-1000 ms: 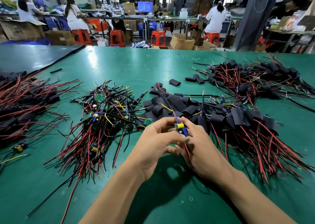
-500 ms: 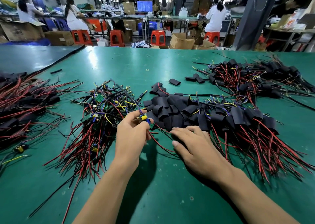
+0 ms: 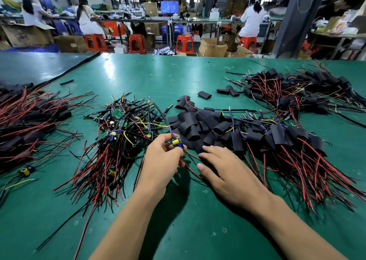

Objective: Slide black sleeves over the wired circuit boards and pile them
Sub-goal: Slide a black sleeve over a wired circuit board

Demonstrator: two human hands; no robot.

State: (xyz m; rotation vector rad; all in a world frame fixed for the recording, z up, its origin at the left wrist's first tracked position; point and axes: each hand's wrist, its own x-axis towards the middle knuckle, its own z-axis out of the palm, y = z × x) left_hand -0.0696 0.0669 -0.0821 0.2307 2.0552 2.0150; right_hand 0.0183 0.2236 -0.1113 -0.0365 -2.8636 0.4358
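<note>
Left hand (image 3: 161,160) pinching knobbly circuit board (image 3: 175,141), perhaps unsleeved

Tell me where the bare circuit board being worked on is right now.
In the head view it sits just left of centre, pinched in the left hand, between the unsleeved board pile and the loose black sleeves.

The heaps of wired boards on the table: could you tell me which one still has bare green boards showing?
The heap just beyond the left hand: green boards and yellow parts show among its wires. The other heaps are covered in black sleeves.
</note>
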